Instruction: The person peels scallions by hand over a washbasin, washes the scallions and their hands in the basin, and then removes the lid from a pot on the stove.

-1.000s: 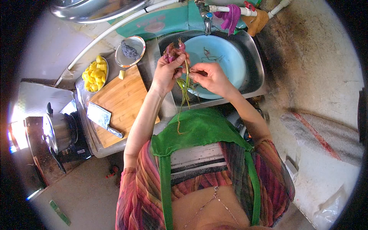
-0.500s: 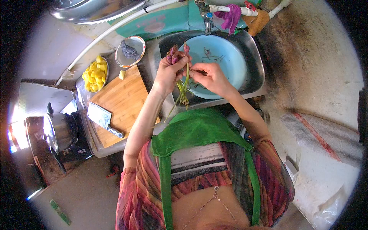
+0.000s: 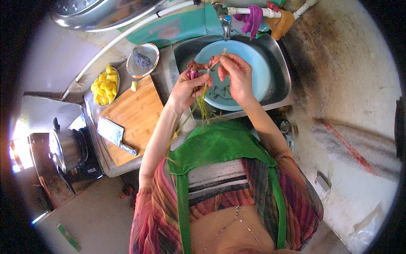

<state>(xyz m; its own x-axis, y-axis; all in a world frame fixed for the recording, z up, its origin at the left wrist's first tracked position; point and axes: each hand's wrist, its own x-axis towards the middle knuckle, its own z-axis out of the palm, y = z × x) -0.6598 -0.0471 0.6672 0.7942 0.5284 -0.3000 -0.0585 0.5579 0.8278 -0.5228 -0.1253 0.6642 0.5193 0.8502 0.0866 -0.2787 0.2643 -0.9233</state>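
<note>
My left hand (image 3: 185,88) is closed round a bunch of spring onions (image 3: 193,73) with purple bulbs and roots at the top. Their thin green leaves (image 3: 204,109) hang below the fist. At the upper end of one stalk, my right hand (image 3: 237,76) pinches a thin pale strip (image 3: 223,52), and I cannot make out whether it is skin or root. Both hands are over the left part of a light blue basin (image 3: 260,84), which holds dark scraps (image 3: 224,91) at its bottom. The basin sits in a metal sink (image 3: 284,76).
On the left, a cleaver (image 3: 111,129) lies on a wooden cutting board (image 3: 139,112) with one yellow piece (image 3: 134,86). Beyond are a bowl of yellow chunks (image 3: 104,86) and a bowl (image 3: 153,53) with a grey scrubber (image 3: 142,59). A tap (image 3: 227,27) overhangs the sink; a pot (image 3: 65,146) stands far left.
My right hand has moved up from the stalks to the bulb end and now pinches a pale strip there. My left hand keeps the bunch in nearly the same place.
</note>
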